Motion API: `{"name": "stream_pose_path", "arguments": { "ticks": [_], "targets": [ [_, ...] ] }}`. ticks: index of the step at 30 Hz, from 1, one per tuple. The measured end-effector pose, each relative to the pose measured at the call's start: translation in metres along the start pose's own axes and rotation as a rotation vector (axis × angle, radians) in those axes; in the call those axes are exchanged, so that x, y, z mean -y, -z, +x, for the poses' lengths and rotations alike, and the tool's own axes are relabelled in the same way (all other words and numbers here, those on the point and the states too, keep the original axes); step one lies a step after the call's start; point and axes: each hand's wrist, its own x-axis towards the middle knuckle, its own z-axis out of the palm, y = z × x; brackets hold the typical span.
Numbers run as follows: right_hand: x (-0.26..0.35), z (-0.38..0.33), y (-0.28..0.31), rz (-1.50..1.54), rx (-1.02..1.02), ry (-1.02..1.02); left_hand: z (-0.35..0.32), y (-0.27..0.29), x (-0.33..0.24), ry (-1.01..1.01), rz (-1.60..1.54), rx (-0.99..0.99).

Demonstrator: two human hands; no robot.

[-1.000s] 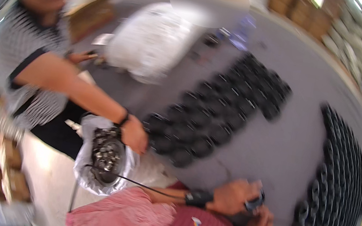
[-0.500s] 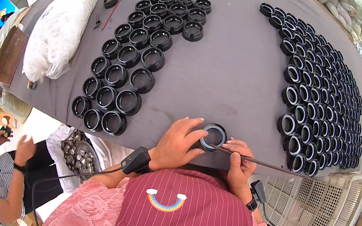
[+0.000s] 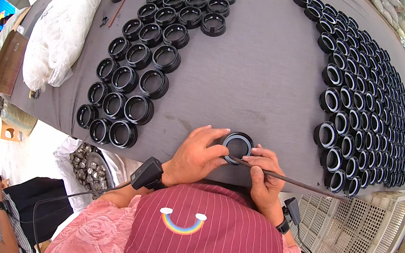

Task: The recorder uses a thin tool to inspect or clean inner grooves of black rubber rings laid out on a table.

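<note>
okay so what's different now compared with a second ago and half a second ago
A second ago the view was swung left toward another person reaching to the rings; it has since come back over the grey table. Since half a second ago almost nothing moved: the left hand still holds the black ring, and the right hand still holds the thin rod against it. The ring groups lie as before.
</note>
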Motion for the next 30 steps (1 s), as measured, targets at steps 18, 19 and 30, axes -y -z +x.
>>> {"name": "stream_pose_path", "arguments": {
  "ticks": [18, 19, 30],
  "targets": [
    [0.030, 0.034, 0.004, -0.377, 0.094, 0.077, 0.002, 0.003, 0.000, -0.033, 0.041, 0.090],
    [0.027, 0.033, 0.003, -0.392, 0.077, 0.095, 0.003, 0.003, 0.000, -0.034, 0.039, 0.087],
    [0.013, 0.020, -0.015, -0.264, 0.057, 0.017, 0.004, 0.001, 0.002, -0.054, 0.038, 0.082]
  ]
}}
